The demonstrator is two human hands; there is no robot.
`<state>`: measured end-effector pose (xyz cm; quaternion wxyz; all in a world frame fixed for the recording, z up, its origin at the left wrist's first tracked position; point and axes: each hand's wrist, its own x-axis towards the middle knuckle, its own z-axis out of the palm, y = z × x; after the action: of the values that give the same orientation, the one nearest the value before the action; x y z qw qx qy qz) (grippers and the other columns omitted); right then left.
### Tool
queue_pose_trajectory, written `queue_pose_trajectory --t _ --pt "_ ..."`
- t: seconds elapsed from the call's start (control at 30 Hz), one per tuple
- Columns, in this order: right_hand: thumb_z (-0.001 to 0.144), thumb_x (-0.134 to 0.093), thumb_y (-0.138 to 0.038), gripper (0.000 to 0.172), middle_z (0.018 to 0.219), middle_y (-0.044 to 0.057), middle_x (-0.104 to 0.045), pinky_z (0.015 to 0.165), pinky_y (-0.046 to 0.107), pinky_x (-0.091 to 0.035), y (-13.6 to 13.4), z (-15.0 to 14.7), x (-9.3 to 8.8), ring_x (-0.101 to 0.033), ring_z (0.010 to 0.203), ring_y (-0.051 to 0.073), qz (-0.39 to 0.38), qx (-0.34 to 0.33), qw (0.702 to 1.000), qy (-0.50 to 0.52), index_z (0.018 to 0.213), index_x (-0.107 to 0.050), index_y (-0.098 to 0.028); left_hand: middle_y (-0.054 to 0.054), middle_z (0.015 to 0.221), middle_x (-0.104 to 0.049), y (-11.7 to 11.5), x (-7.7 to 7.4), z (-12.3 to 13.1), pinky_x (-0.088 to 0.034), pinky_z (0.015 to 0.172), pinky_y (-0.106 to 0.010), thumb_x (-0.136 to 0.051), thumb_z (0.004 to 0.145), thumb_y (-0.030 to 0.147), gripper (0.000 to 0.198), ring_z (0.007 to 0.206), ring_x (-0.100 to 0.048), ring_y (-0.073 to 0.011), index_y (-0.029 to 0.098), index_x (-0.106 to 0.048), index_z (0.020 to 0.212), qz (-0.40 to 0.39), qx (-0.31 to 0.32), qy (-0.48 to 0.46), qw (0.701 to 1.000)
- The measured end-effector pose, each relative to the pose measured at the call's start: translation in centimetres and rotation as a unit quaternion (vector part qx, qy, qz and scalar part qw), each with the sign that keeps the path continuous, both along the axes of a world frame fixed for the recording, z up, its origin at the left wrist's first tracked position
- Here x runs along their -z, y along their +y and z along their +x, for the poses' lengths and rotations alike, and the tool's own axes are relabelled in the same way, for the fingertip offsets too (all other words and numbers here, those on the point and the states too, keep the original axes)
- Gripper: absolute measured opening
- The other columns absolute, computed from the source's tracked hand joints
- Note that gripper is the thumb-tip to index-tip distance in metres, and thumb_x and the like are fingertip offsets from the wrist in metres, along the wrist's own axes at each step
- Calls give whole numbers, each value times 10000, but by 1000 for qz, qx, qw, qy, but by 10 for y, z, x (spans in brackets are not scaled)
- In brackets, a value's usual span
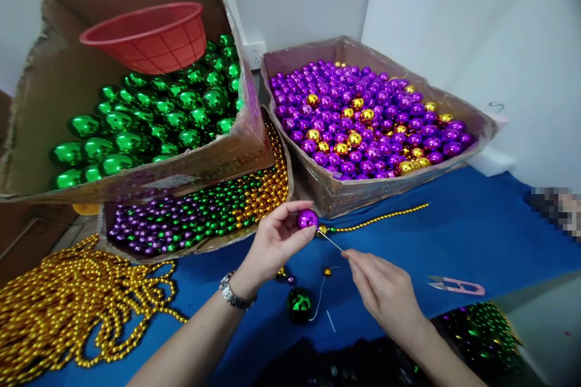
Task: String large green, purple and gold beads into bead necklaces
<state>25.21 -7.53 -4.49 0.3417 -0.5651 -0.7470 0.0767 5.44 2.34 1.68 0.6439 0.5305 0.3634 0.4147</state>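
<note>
Between thumb and fingers, my left hand [276,236] pinches a shiny purple ball [307,218]. My right hand [384,284] is closed on a thin needle [331,240], its far end meeting the ball's near side; whether it enters a hole is hidden. Just behind it, a gold bead [322,230] sits at the end of a gold bead strand [381,216] lying on the cloth. Under my hands, a big green ball [299,305] rests with a white thread [321,293] running up to a small gold bead [327,272]. A short white stick [331,321] lies nearby.
A carton of green balls [131,142] holds a red basket [149,36]. Further right is a carton of purple and gold balls [336,187]. A low box holds small mixed beads [195,224]. Gold strands [82,302] lie left, and pink thread snips [458,285] right, on blue cloth [490,224].
</note>
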Motion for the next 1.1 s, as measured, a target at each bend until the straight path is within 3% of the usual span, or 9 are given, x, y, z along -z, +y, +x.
queue_pose_trajectory --t 0.13,0.3,0.43,0.6,0.77,0.97,1.1 --pt "957 -432 -165 219 969 58 -696 798 264 -531 0 -1 3 -663 890 162 -24 -46 995 90 1098 -599 -188 -32 947 -620 -9 10 1 -525 746 -251 -720 758 179 337 840 -579 -121 166 -582 1065 -43 -10 -48 998" --pt "949 -446 -142 229 972 70 -697 777 295 -537 -3 2 13 -666 869 178 0 -49 997 59 1130 -583 -173 -39 922 -622 -13 14 0 -518 754 -252 -738 737 154 333 831 -584 -120 145 -583 1031 -48 -20 -55 997" --pt "946 -459 -153 220 1001 61 -701 790 285 -537 -4 1 18 -671 885 176 -7 -66 996 64 1125 -583 -185 -42 892 -618 -15 15 -1 -524 692 -260 -729 744 172 330 756 -595 -118 134 -579 1035 -101 -17 -85 991" --pt "947 -455 -168 212 997 55 -706 786 264 -538 -5 -4 21 -679 886 176 -4 -63 995 77 1119 -579 -185 -40 884 -621 -17 18 -3 -521 690 -245 -742 730 159 340 766 -593 -114 132 -580 1029 -68 -37 -77 994" --pt "951 -442 -162 219 999 60 -700 798 244 -529 -6 -10 23 -675 901 164 -31 -80 991 100 1120 -578 -189 -60 927 -632 -19 19 -5 -544 750 -329 -703 772 175 317 822 -650 -173 145 -555 1051 -120 -10 -116 986" --pt "955 -437 -162 220 976 50 -689 796 255 -526 -6 -11 26 -664 903 161 -44 -71 990 115 1123 -570 -212 -58 936 -644 -24 19 -6 -547 777 -339 -732 737 129 351 868 -665 -201 151 -557 1040 -74 -15 -110 991" --pt "951 -444 -155 220 969 49 -686 797 260 -524 -6 -11 28 -660 903 164 -37 -72 989 121 1121 -570 -212 -52 925 -646 -26 19 -6 -553 768 -338 -717 755 137 333 867 -668 -203 159 -557 1046 -86 -5 -119 989"
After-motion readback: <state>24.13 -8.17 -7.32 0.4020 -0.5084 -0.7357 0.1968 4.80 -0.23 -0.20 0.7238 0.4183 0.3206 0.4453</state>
